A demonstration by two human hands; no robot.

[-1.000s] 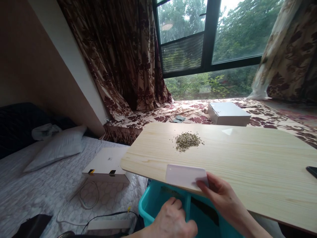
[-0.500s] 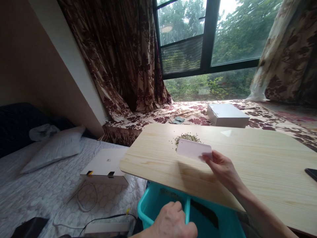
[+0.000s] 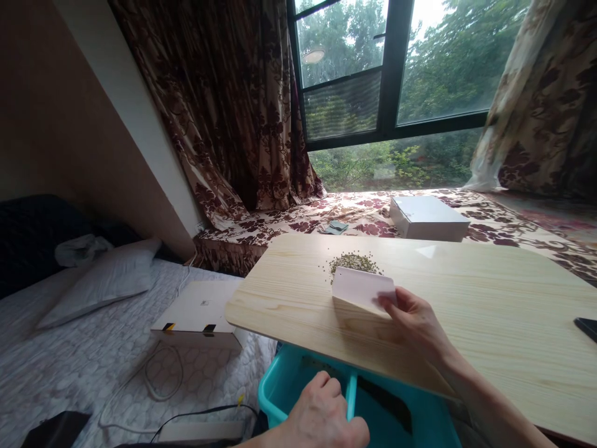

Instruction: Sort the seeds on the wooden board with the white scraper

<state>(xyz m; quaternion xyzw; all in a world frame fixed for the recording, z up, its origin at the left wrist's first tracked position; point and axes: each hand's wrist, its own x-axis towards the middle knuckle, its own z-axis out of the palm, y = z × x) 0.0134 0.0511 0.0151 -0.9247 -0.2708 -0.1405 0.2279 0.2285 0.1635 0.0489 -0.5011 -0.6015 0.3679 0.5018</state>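
A pale, flat rectangular scraper (image 3: 361, 290) with a small hole in one corner is pinched in my right hand (image 3: 414, 317). It stands tilted, its lower edge at the wooden tabletop (image 3: 485, 311), just on my side of a pile of small greenish-brown beans (image 3: 355, 261). Part of the pile is hidden behind it, and a few beans lie scattered around. Below the table edge, my left hand (image 3: 324, 410) is closed over the divider of a turquoise bin (image 3: 273, 392). The bin has two compartments, with dark matter visible in the right one.
A white box (image 3: 429, 218) and a folded grey cloth (image 3: 336, 228) are on the window ledge behind the table. Left of the table, a flat white box (image 3: 200, 311) and cables (image 3: 180, 373) lie on the bed. A dark phone-like object (image 3: 586, 327) rests at the right.
My right hand has shifted the scraper slightly left and down, and its lower edge now sits closer to the tabletop. My left hand stays at the bin with barely any movement.
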